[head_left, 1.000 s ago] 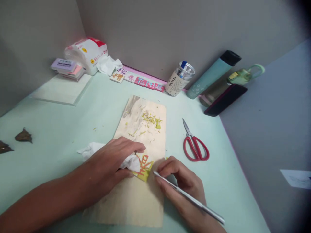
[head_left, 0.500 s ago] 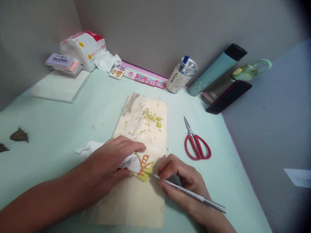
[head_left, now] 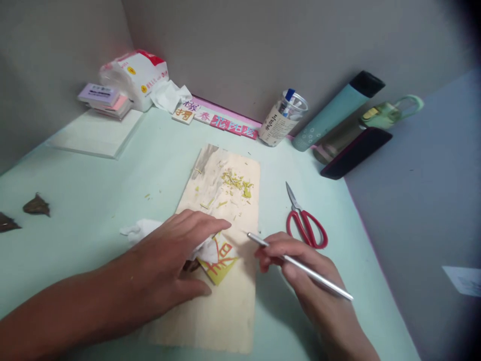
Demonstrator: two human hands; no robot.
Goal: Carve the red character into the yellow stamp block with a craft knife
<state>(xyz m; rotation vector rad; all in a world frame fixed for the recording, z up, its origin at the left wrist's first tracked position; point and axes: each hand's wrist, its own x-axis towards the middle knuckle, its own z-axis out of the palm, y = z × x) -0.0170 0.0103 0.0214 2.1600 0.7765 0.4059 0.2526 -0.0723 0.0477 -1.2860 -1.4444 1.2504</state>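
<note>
A small yellow-green tile (head_left: 222,271) with orange-red character lines lies on a wooden board (head_left: 225,316). My left hand (head_left: 176,250) rests over the tile's left part, holding a crumpled white tissue (head_left: 206,250) against it. The thumb and index finger are spread apart, and the other fingers curl underneath, partly hidden. To the right, my right hand (head_left: 300,271) grips a slim silver craft knife (head_left: 311,273) like a pen. Its thin tip is above the board, apart from the tile. Yellow-green shavings (head_left: 236,183) are scattered on the board's upper part.
Red-handled scissors (head_left: 306,225) lie right of the board. At the back stand a tissue pack (head_left: 137,75), a row of character tiles (head_left: 229,124), a clear cup (head_left: 280,120), a teal bottle (head_left: 334,113) and a dark phone (head_left: 355,153). Dry brown pieces (head_left: 36,205) lie left.
My right hand has lifted the knife away from the tile, up and to the right. My left thumb has moved off the tile's edge, and the tile has turned slightly.
</note>
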